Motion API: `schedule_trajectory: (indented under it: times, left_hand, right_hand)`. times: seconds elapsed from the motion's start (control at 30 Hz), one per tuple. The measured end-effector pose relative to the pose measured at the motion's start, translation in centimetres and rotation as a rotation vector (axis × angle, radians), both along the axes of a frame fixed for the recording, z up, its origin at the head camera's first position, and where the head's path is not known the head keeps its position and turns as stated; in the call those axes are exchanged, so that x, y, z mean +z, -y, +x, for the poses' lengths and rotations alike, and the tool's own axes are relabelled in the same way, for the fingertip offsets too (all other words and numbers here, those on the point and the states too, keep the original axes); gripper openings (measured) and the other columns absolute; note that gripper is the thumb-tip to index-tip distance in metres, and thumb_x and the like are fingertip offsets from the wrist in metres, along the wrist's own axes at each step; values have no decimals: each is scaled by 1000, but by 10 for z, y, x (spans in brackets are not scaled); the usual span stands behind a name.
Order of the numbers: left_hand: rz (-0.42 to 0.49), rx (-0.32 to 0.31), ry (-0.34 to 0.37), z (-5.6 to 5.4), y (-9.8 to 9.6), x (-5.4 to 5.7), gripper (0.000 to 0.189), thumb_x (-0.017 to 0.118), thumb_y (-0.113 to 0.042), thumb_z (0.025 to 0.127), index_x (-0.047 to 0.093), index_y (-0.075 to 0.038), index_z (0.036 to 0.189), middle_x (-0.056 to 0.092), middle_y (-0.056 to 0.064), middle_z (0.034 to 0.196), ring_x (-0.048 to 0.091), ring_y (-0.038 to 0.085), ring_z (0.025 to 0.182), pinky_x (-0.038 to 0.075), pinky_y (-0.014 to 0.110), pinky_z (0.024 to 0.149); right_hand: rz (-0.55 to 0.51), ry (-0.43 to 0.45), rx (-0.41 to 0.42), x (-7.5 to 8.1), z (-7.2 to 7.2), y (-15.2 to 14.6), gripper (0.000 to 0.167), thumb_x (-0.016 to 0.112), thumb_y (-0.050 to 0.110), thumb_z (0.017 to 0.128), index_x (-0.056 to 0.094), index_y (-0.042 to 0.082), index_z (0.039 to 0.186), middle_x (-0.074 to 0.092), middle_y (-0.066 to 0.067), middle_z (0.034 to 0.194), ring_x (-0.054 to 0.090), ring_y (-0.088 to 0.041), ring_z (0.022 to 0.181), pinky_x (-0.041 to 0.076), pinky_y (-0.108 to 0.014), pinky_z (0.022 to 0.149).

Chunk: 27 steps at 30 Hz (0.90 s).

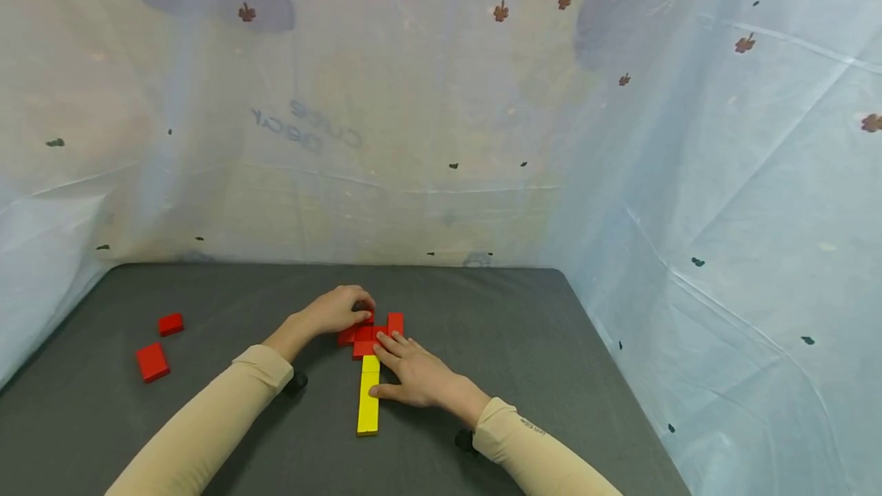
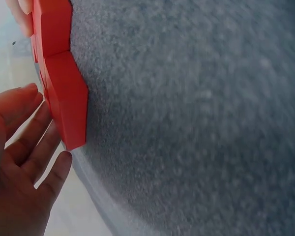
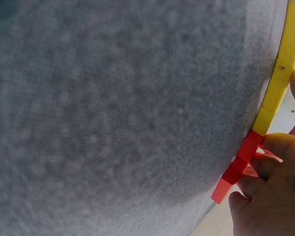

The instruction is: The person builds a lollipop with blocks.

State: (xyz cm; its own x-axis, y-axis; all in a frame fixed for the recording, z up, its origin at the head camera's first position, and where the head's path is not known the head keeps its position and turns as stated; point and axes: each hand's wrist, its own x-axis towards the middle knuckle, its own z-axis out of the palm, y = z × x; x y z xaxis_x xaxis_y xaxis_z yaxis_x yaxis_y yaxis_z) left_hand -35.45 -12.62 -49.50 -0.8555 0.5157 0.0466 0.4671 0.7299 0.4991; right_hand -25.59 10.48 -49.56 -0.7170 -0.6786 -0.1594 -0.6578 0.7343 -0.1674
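Note:
A flat figure of red blocks [image 1: 363, 348] lies on the dark table, with a column of yellow blocks [image 1: 368, 408] running from it toward the person. At the far left of the figure, my left hand [image 1: 334, 311] curves its thumb and fingers around a red block [image 1: 370, 321]. The left wrist view shows those fingers beside red blocks [image 2: 69, 93], their tips partly hidden. My right hand [image 1: 420, 375] lies with spread fingers, fingertips at the near red blocks and thumb touching the yellow column. In the right wrist view, its fingers [image 3: 263, 167] line the edge of the red blocks [image 3: 235, 170].
Two loose red blocks, a larger one [image 1: 152, 363] and a smaller one [image 1: 171, 324], lie apart at the left of the grey table [image 1: 524, 343]. Pale patterned plastic sheeting [image 1: 413, 98] hangs behind the table and along its right side.

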Motion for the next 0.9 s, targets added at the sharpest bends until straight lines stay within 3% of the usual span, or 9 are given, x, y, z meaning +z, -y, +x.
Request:
schedule_trajectory:
  times: [0.9]
  left_hand:
    - [-30,-21,6,1,-1,-7,22,71,-13,100,75,-6,121,70,8,114,66,26,103,57,47,94]
  right_hand:
    - [13,-1,-5,0,0,1,80,52,63,103,33,16,164,20,0,173,19,-22,159,23,-43,127]
